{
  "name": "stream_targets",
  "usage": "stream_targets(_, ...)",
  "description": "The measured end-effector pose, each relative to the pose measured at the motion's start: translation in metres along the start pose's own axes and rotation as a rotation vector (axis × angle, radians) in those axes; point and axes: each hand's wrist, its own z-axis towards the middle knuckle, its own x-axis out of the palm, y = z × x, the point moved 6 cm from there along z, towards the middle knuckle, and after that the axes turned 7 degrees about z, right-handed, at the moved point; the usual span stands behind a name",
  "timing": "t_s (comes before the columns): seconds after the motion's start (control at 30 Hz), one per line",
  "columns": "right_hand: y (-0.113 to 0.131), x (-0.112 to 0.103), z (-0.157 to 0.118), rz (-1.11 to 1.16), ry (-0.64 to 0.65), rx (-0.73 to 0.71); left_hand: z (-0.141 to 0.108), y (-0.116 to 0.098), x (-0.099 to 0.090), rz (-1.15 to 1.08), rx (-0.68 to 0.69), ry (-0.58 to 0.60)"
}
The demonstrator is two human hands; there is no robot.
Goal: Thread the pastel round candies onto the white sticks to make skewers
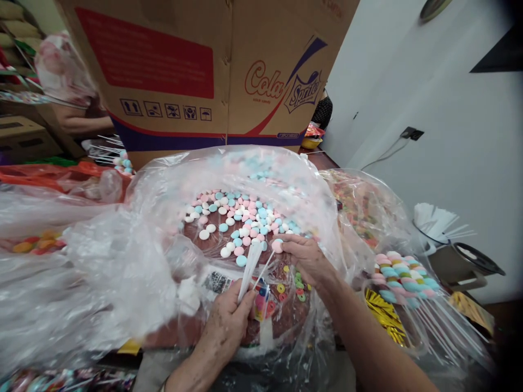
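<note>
In the middle of the view my left hand (232, 313) is closed around a bundle of thin white sticks (249, 267). One white stick (263, 270) slants out of the bundle toward my right hand (304, 256). Between the fingertips of that hand is a round pink candy (277, 246), at or against the stick's tip; whether the tip is inside it I cannot tell. Loose pink, white and blue candies (245, 223) lie just beyond, in an open clear plastic bag (229, 163). Small gummy rings (281, 288) lie below my right hand.
A large cardboard box (171, 71) stands behind the bag. At right are finished candy skewers (404, 277), gold twist ties (384, 316) and a grey pitcher (453, 267). Plastic bags (102, 261) spread over the left. Another person's arm (81, 120) shows at upper left.
</note>
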Motion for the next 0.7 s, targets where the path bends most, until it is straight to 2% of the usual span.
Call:
stream_targets(0.13, 0.005, 0.001, 0.000, -0.017, 0.031, 0.032, 0.000, -0.004, 0.002, 0.043, 0.025, 0.027)
stream_targets(0.3, 0.012, 0.003, 0.000, -0.145, 0.073, 0.041, -0.001, -0.006, 0.001, 0.153, 0.068, 0.019)
stream_targets(0.53, 0.017, 0.011, 0.001, -0.230, 0.104, -0.007, 0.001, -0.007, 0.001, 0.251, 0.114, 0.014)
stream_targets(0.7, 0.017, 0.009, 0.003, -0.242, 0.094, -0.029, 0.001, -0.005, 0.001, 0.242, 0.123, 0.002)
